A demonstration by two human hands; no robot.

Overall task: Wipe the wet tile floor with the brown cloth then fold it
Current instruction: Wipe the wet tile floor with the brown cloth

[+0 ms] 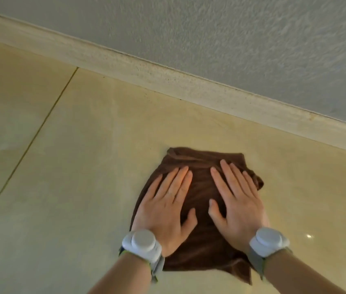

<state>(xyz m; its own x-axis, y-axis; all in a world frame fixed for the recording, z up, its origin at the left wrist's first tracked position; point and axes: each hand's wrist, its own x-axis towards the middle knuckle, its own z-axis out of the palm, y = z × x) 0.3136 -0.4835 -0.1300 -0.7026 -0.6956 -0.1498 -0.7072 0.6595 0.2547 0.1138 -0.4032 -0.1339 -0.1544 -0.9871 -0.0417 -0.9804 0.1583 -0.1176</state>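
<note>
The brown cloth (200,192) lies spread on the beige tile floor (83,166), rumpled along its far edge and at its right corner. My left hand (165,206) presses flat on the cloth's left half, fingers straight and pointing away from me. My right hand (237,200) presses flat on the right half in the same way. Both palms are down, side by side, a narrow strip of cloth showing between them. Each wrist wears a grey band with a round white puck.
A pale skirting board (167,81) runs diagonally along the base of a textured grey-white wall (252,39) just beyond the cloth. A dark grout line (32,141) crosses the floor to the left. A light glint (309,236) shows on the tile at right.
</note>
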